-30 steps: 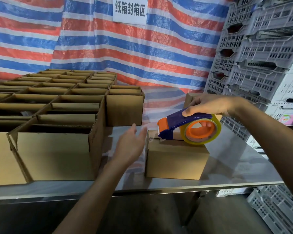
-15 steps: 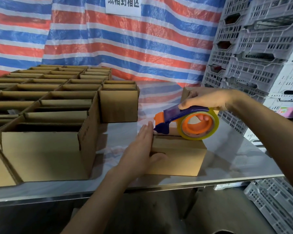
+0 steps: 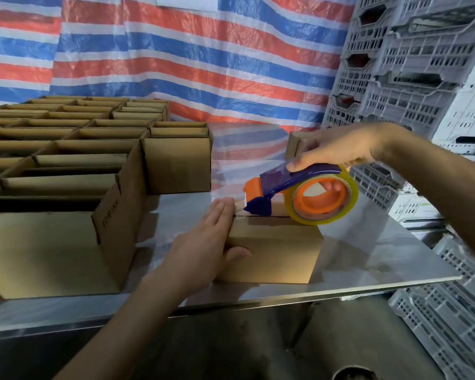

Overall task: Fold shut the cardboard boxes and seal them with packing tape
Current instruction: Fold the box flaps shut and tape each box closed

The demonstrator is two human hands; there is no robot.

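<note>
Gleaming table (image 3: 368, 256), striped tarp (image 3: 203, 64) behind; right grip (image 3: 337, 149) around tape dispenser (image 3: 299, 185), left grip (image 3: 203, 248) flat against box (image 3: 280, 256).

2 hands (image 3: 203, 250) (image 3: 337, 149), 1 tape dispenser (image 3: 299, 196)

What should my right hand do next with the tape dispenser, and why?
Probably pull the blue and orange tape dispenser rightward along the closed brown cardboard box's top seam: its nose sits at the seam's left end, where the left hand braces the box.
</note>
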